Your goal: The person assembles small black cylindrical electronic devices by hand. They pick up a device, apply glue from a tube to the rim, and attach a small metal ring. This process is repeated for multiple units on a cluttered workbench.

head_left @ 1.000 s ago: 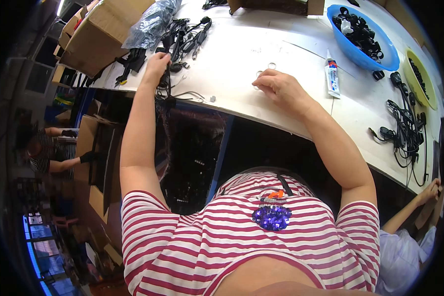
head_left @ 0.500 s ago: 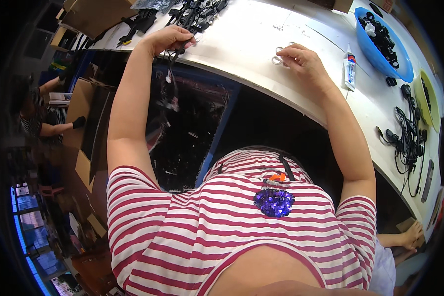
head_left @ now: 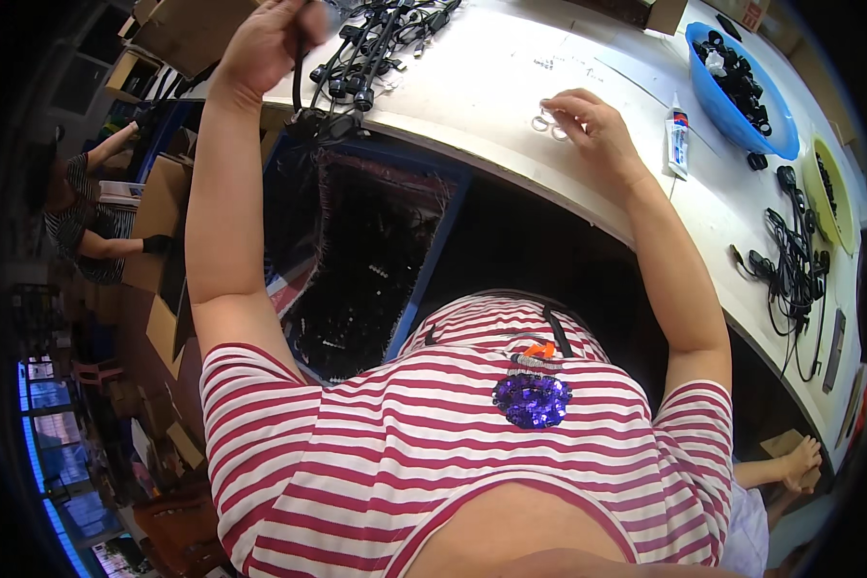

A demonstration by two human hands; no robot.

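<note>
My left hand [head_left: 265,53] is raised at the far left edge of the table, its fingers closed round a black cable [head_left: 298,82] that hangs down; the fingertips are blurred. Beside it lies a pile of black cables with connectors [head_left: 366,58], some drooping over the edge. My right hand [head_left: 595,130] hovers over the table's near side with thumb and fingers bent together. At its fingertips are white loops [head_left: 540,123], resembling scissor handles; the rest of that item is hidden.
A glue tube [head_left: 678,140] lies right of my right hand. Beyond it stand a blue bowl [head_left: 778,135] of black parts and a yellow-green bowl [head_left: 827,197]. More black cables [head_left: 790,270] lie at right. Below the table edge is a blue-framed bin [head_left: 433,241]. Another person [head_left: 91,222] works at left.
My left hand has moved up and left, away from the table edge, with the black cable. My right hand has stayed nearly in place; the white loops have turned slightly.
</note>
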